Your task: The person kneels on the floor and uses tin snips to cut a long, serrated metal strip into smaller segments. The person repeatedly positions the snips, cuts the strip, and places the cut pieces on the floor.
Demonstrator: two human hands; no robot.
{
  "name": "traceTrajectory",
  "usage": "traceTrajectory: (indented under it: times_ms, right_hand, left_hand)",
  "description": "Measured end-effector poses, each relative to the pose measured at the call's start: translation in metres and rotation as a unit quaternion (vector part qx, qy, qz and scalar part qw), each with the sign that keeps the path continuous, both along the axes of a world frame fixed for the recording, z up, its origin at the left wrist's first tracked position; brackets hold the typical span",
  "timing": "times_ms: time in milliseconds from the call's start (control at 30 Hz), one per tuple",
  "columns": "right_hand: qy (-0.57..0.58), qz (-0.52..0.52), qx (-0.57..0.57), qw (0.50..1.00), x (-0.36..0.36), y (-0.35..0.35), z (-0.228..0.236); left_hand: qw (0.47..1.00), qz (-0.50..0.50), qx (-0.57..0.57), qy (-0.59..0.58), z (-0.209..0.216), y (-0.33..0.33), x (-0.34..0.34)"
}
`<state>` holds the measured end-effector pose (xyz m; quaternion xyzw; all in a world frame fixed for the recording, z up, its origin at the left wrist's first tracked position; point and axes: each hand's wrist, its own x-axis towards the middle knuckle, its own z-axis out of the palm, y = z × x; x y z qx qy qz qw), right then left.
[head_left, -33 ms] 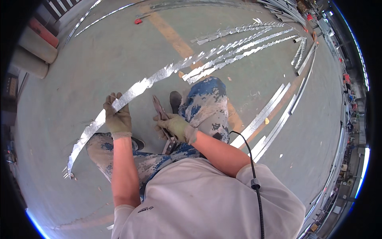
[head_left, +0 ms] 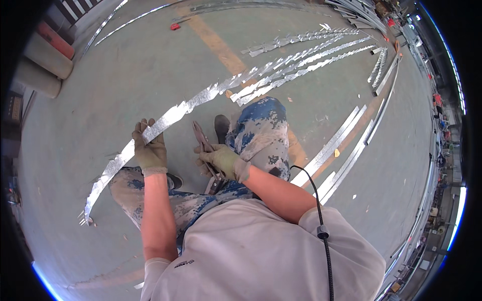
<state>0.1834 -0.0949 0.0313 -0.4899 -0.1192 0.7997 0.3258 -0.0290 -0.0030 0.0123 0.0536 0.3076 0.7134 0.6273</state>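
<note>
My left hand (head_left: pixel 149 150), in an olive glove, grips a long shiny sheet-metal strip (head_left: pixel 113 168) with a notched edge. The strip runs from the floor at lower left up across my knees toward the upper right. My right hand (head_left: pixel 223 160), also gloved, is closed around the handles of a pair of metal snips (head_left: pixel 202 141). The blades point up and away, a short way to the right of the strip and apart from it. I am crouched, with my camouflage trousers (head_left: pixel 258 133) under both hands.
Several more notched strips (head_left: pixel 301 57) lie on the green floor at upper right. Long straight metal channels (head_left: pixel 339 145) lie to the right. Rolled cylinders (head_left: pixel 42 60) sit at far left. A yellow floor line (head_left: pixel 216 45) crosses ahead. A black cable (head_left: pixel 321 210) hangs over my shoulder.
</note>
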Motion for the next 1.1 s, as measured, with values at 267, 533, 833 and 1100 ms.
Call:
traceTrajectory:
  times_ms: [267, 533, 833, 1100]
  right_hand:
    - [-0.027, 0.106, 0.035, 0.993, -0.004, -0.013, 0.018]
    - [-0.109, 0.178, 0.059, 0.976, -0.032, -0.004, 0.027]
    - [-0.19, 0.253, 0.148, 0.937, -0.054, 0.011, 0.022]
    - [-0.23, 0.26, 0.184, 0.92, -0.068, 0.016, 0.012]
  left_hand:
    - [0.98, -0.042, 0.144, -0.13, -0.031, 0.001, -0.019]
    - [0.994, -0.045, -0.031, -0.098, 0.0, -0.006, -0.024]
    - [0.995, -0.054, -0.032, -0.072, 0.003, -0.006, -0.023]
    - [0.994, -0.046, -0.017, -0.096, 0.004, -0.005, -0.02]
